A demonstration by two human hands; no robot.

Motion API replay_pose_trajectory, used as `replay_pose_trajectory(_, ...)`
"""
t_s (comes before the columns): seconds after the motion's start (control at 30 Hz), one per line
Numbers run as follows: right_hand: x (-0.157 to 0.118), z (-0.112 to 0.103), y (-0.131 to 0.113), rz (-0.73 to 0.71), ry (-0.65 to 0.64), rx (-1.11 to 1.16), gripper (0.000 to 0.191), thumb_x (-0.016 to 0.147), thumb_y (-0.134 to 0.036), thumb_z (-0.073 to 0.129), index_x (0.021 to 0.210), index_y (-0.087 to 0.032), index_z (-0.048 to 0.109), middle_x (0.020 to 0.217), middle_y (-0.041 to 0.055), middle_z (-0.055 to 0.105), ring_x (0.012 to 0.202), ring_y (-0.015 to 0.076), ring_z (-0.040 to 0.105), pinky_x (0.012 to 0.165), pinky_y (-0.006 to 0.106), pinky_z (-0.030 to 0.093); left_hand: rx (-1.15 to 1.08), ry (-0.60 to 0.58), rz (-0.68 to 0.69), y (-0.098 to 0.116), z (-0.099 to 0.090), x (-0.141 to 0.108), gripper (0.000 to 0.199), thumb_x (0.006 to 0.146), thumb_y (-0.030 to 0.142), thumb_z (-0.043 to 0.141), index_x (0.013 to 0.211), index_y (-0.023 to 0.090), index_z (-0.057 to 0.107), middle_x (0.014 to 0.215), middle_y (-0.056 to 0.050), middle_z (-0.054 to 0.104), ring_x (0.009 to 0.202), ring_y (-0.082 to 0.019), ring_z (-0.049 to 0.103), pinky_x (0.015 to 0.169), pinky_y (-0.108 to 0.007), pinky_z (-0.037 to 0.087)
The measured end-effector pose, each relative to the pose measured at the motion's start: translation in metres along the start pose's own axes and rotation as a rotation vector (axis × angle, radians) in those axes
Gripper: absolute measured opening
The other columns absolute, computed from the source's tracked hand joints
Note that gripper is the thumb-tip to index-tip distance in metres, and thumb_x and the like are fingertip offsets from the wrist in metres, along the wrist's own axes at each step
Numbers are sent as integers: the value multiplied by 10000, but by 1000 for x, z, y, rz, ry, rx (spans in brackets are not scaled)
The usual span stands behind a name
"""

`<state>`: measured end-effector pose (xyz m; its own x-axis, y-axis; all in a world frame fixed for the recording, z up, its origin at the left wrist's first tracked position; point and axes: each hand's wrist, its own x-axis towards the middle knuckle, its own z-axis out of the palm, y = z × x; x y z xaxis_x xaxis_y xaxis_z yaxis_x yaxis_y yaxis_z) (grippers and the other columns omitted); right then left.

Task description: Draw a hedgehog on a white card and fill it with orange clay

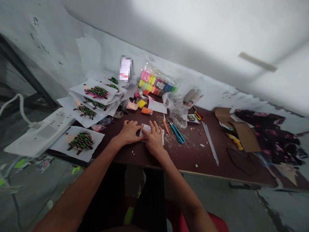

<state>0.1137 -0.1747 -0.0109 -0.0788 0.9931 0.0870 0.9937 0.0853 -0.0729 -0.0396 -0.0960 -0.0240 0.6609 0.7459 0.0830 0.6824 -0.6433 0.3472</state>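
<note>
A small white sheet of paper (163,139) lies on the dark table near its front edge. My left hand (130,132) rests at the paper's left side, fingers lying on the tabletop and thumb reaching to the sheet. Over the paper, my right hand (154,137) is spread, its fingers pressing down on it. A pinkish patch under the right fingers is mostly covered, so I cannot tell what it is. Neither hand grips anything. Just right of the hands lie an orange pen-like tool (165,126) and teal-handled cutters (177,132), among brown crumbs.
Hedgehog pictures on paper (96,91) are stacked at left, with another hedgehog sheet (80,143) beside a white power strip (40,135). Behind are clay packets (146,110) and a bag of coloured clay (156,82). Scissors (198,115), glue sticks (210,143) and a yellow glue gun (235,141) lie right.
</note>
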Motion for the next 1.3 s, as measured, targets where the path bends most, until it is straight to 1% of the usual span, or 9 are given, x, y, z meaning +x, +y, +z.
replay_pose_trajectory(0.17, -1, -1, 0, -19, -5, -11, 394, 927, -226, 567, 1310, -301, 624, 1624, 85, 265, 1504, 285, 163, 1169, 494, 155, -1, -9, 1, -1, 1, 0, 557, 833, 528, 571, 1320, 259, 609, 1105, -99, 624, 1083, -304, 529, 938, -443, 295)
replay_pose_trajectory(0.3, 0, -1, 3, -32, 1, 18, 395, 904, -192, 583, 1272, -319, 651, 1620, 68, 279, 1501, 283, 172, 1164, 498, 149, -13, -6, -7, 0, 0, 0, 552, 829, 542, 570, 1310, 276, 616, 1105, -91, 624, 1082, -309, 518, 942, -445, 291)
replay_pose_trajectory(0.43, 1, -1, 4, 36, -15, 85, 413, 881, -141, 574, 1240, -317, 677, 1606, 71, 310, 1493, 281, 200, 1152, 487, 185, -32, -4, -10, -1, 1, 0, 591, 814, 574, 583, 1313, 260, 619, 1116, -97, 616, 1083, -310, 517, 942, -444, 290)
replay_pose_trajectory(0.53, 2, -2, 2, 73, -21, 113, 425, 879, -128, 558, 1252, -298, 669, 1596, 79, 326, 1490, 282, 205, 1149, 490, 201, -40, -1, -7, -2, 2, 0, 587, 815, 590, 580, 1311, 278, 619, 1099, -89, 617, 1077, -307, 515, 948, -442, 284)
replay_pose_trajectory(0.77, 1, -2, -4, 13, 27, 74, 341, 905, -162, 552, 1195, -274, 693, 1596, 85, 326, 1494, 298, 190, 1160, 514, 160, -28, -9, -18, 0, 0, 0, 540, 821, 524, 583, 1296, 270, 629, 1095, -90, 616, 1078, -302, 521, 947, -443, 292)
replay_pose_trajectory(1.0, 1, -4, -7, -63, 25, 6, 380, 916, -153, 532, 1270, -224, 649, 1593, 120, 328, 1499, 316, 166, 1168, 531, 116, -23, -14, -21, 2, -2, -1, 502, 845, 471, 552, 1290, 253, 630, 1103, -98, 615, 1083, -293, 531, 947, -444, 298)
replay_pose_trajectory(1.1, 1, -4, -4, -35, 18, 30, 367, 897, -146, 555, 1229, -247, 677, 1598, 100, 324, 1498, 299, 183, 1170, 513, 132, -16, -18, -20, 1, -1, 0, 525, 837, 510, 568, 1298, 264, 622, 1109, -96, 618, 1089, -298, 526, 947, -446, 297)
replay_pose_trajectory(1.2, -3, -5, 1, 31, 53, 44, 378, 888, -154, 569, 1234, -262, 675, 1598, 100, 321, 1494, 290, 199, 1168, 502, 158, -15, -19, -13, 0, 0, 0, 599, 812, 576, 592, 1319, 258, 608, 1118, -101, 615, 1082, -308, 522, 945, -452, 294)
replay_pose_trajectory(1.3, -10, -5, 2, 26, 91, 19, 385, 896, -156, 561, 1240, -290, 672, 1597, 87, 323, 1496, 287, 189, 1167, 506, 163, -29, -18, -10, -2, 1, 1, 627, 794, 609, 604, 1315, 260, 612, 1115, -99, 611, 1071, -314, 518, 941, -451, 293)
